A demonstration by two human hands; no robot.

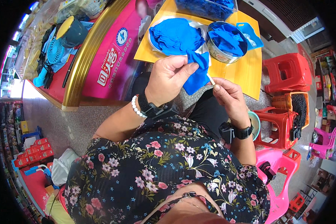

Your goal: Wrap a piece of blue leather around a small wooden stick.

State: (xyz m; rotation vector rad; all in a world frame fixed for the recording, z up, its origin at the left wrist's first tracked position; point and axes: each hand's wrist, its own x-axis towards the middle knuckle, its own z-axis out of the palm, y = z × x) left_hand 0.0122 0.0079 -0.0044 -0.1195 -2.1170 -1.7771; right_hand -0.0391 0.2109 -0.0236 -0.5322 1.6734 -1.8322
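Note:
My left hand (170,77) pinches the upper left edge of a blue cloth piece (196,80) between thumb and forefinger. From the right, my right hand (229,98) grips a thin pale stick (211,79) whose tip meets the cloth's edge. Just beyond my hands a white plate (152,42) carries a heap of blue cloth pieces (177,36). Beside it to the right stands a round tin (227,58) with more blue cloth pieces (226,39) inside.
The yellow table (246,76) also bears a clear box (207,13) of blue pieces and a blue plastic tray (250,35). A pink counter with a gold edge (84,56) stands left, a blue fan (56,50) on it. Red stools (287,72) and a pink chair (278,183) are right.

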